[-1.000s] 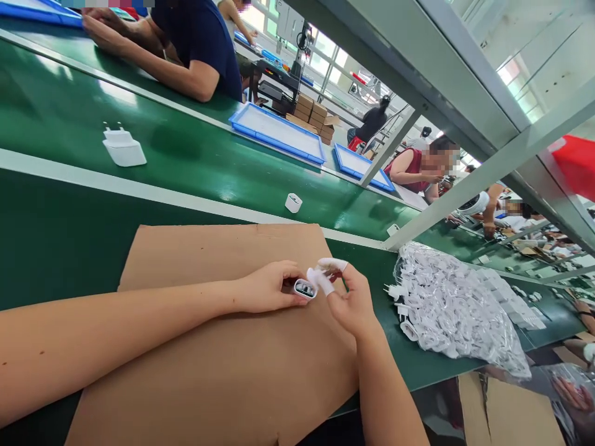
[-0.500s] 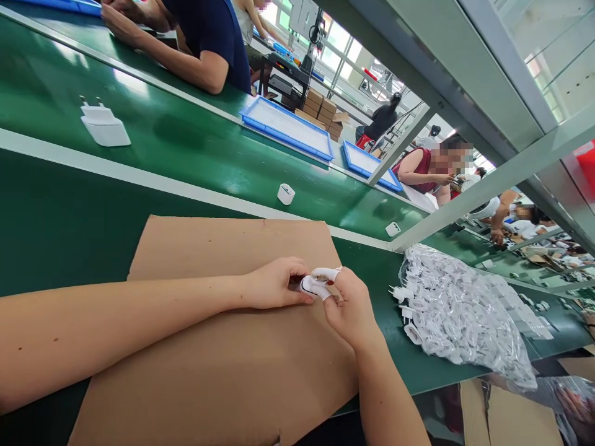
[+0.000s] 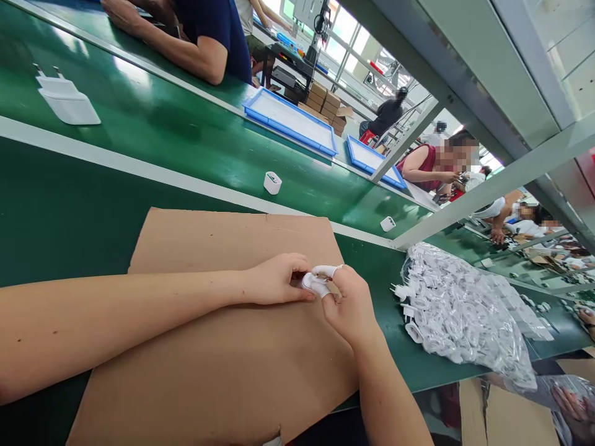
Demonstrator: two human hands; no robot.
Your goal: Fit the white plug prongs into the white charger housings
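Note:
My left hand (image 3: 283, 279) is closed around the left end of a small white plastic charger housing (image 3: 308, 283), which is mostly hidden by fingers. From the other side my right hand (image 3: 349, 303) pinches it between thumb and forefinger, both covered in white finger cots. The housing is held above a flat sheet of brown cardboard (image 3: 223, 365) on the green bench. What lies inside the housing cannot be made out.
A clear plastic bag (image 3: 465, 303) full of white charger parts lies right of the cardboard. Beyond the white rail, the green belt (image 3: 186, 148) carries a white plug charger (image 3: 69, 99) and small white housings (image 3: 272, 183). Blue-rimmed trays (image 3: 290, 121), co-workers and a metal frame (image 3: 488, 176) stand beyond.
The white pieces on the belt have shifted left. Both hands keep almost the same place and grip, and the dark gap on the housing shows less. The view has tilted slightly.

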